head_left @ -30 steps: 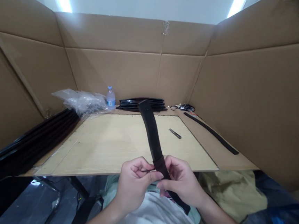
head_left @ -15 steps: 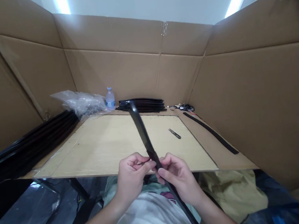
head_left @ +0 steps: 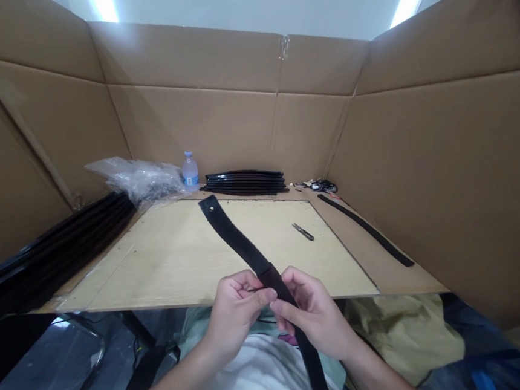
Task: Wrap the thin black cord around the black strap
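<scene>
A long black strap-like strip (head_left: 236, 236) runs from above the board down past my lap, with a small hole near its far end. Partway along it a darker band or sleeve (head_left: 269, 275) wraps round it. My left hand (head_left: 236, 306) pinches the strip's left edge just below that band, thumb on top. From the other side my right hand (head_left: 313, 308) grips the same strip, its thumb close to the left thumb. A thin dark cord seems to hang beneath the left fingers; its ends are hidden.
Small thread snips (head_left: 303, 232) lie on the pale board (head_left: 165, 252). Another black strip (head_left: 365, 228) rests on the right. Black strips (head_left: 245, 183) are stacked at the back, more (head_left: 56, 255) at left. A bottle (head_left: 190, 172), plastic bags (head_left: 144, 178) and cardboard walls (head_left: 193, 61) stand around.
The strip has turned so its broad flat face and holed end now show, and its far end has swung left and down. Both hands keep hold of it, nearly in place.
</scene>
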A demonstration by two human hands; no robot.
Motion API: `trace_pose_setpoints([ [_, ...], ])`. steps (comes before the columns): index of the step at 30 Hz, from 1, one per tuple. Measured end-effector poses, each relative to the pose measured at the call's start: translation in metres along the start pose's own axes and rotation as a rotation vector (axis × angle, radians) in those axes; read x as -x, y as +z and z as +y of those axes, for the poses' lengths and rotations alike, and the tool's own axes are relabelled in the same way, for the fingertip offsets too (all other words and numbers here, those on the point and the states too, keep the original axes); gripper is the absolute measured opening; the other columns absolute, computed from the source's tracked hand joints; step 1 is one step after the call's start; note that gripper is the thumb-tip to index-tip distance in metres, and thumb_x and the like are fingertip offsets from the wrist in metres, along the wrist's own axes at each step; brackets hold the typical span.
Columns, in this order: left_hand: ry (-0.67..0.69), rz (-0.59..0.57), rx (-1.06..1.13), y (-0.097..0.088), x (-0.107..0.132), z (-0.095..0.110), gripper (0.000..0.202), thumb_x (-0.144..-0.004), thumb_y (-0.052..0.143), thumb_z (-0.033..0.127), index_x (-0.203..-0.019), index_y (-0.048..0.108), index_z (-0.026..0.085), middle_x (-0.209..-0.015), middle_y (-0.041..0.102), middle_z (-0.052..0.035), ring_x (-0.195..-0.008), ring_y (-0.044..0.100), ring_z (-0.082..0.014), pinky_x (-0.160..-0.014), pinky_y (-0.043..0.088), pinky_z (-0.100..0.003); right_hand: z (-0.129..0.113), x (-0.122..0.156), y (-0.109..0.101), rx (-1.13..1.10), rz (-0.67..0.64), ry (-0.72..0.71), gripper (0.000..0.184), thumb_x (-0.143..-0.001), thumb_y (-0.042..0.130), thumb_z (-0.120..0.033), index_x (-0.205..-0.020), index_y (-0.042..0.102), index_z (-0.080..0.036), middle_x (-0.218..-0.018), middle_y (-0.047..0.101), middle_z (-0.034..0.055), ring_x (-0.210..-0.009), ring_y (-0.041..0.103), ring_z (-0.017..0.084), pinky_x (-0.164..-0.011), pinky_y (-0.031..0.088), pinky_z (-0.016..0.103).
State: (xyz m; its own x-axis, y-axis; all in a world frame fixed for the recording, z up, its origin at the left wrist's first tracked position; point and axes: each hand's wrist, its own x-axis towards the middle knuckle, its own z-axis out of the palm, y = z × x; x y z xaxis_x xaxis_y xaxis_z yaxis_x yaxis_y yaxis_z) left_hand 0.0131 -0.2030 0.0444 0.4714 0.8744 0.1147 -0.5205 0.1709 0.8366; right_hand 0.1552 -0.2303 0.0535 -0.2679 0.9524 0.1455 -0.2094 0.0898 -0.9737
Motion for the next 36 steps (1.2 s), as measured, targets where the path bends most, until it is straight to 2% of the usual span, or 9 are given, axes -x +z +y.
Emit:
trace_pose_setpoints([
  [2, -0.023, -0.058, 0.030, 0.000, -0.001, 0.000, 0.021, -0.076, 0.064, 0.022, -0.071, 0.045, 0.015, -0.053, 0.060, -0.0021, -0.045, 0.060, -0.0183, -0.045, 0.048, -0.030, 0.001, 0.000, -0.002, -0.019, -0.051, 0.029, 0.015, -0.086, 0.056, -0.029, -0.088, 0.049, -0.015, -0.065, 0.059, 0.0007, -0.045, 0.051, 0.007, -0.041, 0.039, 0.018],
  [4, -0.033, -0.076, 0.024, -0.001, -0.002, 0.000, 0.021, -0.078, 0.062, 0.022, -0.072, 0.042, 0.016, -0.052, 0.061, -0.0027, -0.046, 0.061, -0.0181, -0.045, 0.046, -0.027, 0.004, -0.001, -0.004, -0.053, -0.047, 0.038, 0.021, -0.090, 0.047, -0.033, -0.084, 0.051, -0.014, -0.064, 0.060, 0.0027, -0.044, 0.050, 0.007, -0.041, 0.037, 0.018],
  [7, -0.052, -0.012, -0.060, -0.002, -0.003, -0.002, 0.023, -0.079, 0.062, 0.023, -0.074, 0.040, 0.016, -0.054, 0.064, -0.0053, -0.042, 0.058, -0.0137, -0.035, 0.028, -0.015, 0.007, -0.003, -0.006, -0.048, 0.010, 0.051, 0.034, -0.092, 0.042, -0.037, -0.074, 0.055, -0.011, -0.059, 0.058, 0.0037, -0.042, 0.046, 0.006, -0.040, 0.034, 0.018],
  [10, -0.082, 0.036, -0.122, -0.004, -0.004, -0.004, 0.023, -0.080, 0.062, 0.028, -0.077, 0.043, 0.016, -0.055, 0.064, -0.0053, -0.039, 0.055, -0.0111, -0.032, 0.012, -0.014, 0.008, -0.005, -0.005, -0.022, 0.048, 0.064, 0.038, -0.091, 0.044, -0.039, -0.070, 0.056, -0.010, -0.058, 0.056, 0.0035, -0.041, 0.044, 0.006, -0.040, 0.033, 0.018],
  [15, -0.083, 0.054, -0.138, -0.003, -0.006, -0.004, 0.023, -0.077, 0.065, 0.030, -0.085, 0.052, 0.013, -0.056, 0.062, -0.0029, -0.039, 0.054, -0.0096, -0.032, 0.012, -0.014, 0.007, -0.006, -0.001, -0.046, 0.104, 0.092, 0.041, -0.089, 0.045, -0.042, -0.066, 0.055, -0.010, -0.054, 0.053, 0.0021, -0.039, 0.042, 0.005, -0.038, 0.030, 0.018],
  [24, -0.095, 0.093, -0.148, -0.003, -0.006, -0.004, 0.026, -0.073, 0.068, 0.034, -0.082, 0.059, 0.011, -0.054, 0.059, -0.0015, -0.041, 0.052, -0.0088, -0.034, 0.020, -0.015, 0.015, -0.009, -0.005, -0.029, 0.193, 0.100, 0.042, -0.085, 0.050, -0.047, -0.064, 0.053, -0.011, -0.051, 0.051, 0.0005, -0.036, 0.038, 0.005, -0.034, 0.026, 0.017],
  [29, -0.060, 0.187, -0.175, -0.004, -0.005, -0.009, 0.031, -0.068, 0.071, 0.035, -0.082, 0.059, 0.011, -0.050, 0.053, 0.0027, -0.035, 0.041, -0.0048, -0.035, 0.020, -0.017, 0.019, -0.009, -0.003, -0.026, 0.220, 0.138, 0.044, -0.084, 0.050, -0.050, -0.066, 0.056, -0.011, -0.049, 0.049, -0.0006, -0.035, 0.037, 0.005, -0.033, 0.023, 0.017],
  [33, -0.048, 0.201, -0.168, -0.004, -0.005, -0.009, 0.030, -0.068, 0.071, 0.035, -0.078, 0.058, 0.011, -0.049, 0.047, 0.0047, -0.036, 0.035, -0.0029, -0.035, 0.017, -0.016, 0.016, -0.010, 0.002, -0.059, 0.228, 0.160, 0.044, -0.083, 0.050, -0.051, -0.066, 0.056, -0.011, -0.048, 0.048, -0.0011, -0.034, 0.036, 0.005, -0.033, 0.022, 0.017],
  [36, -0.046, 0.205, -0.132, -0.008, -0.007, -0.008, 0.029, -0.068, 0.072, 0.033, -0.072, 0.052, 0.013, -0.045, 0.035, 0.0096, -0.035, 0.022, -0.0006, -0.035, 0.011, -0.016, 0.012, -0.011, 0.004, -0.085, 0.196, 0.137, 0.047, -0.083, 0.048, -0.053, -0.063, 0.055, -0.011, -0.049, 0.050, 0.0007, -0.037, 0.039, 0.006, -0.036, 0.027, 0.019],
])
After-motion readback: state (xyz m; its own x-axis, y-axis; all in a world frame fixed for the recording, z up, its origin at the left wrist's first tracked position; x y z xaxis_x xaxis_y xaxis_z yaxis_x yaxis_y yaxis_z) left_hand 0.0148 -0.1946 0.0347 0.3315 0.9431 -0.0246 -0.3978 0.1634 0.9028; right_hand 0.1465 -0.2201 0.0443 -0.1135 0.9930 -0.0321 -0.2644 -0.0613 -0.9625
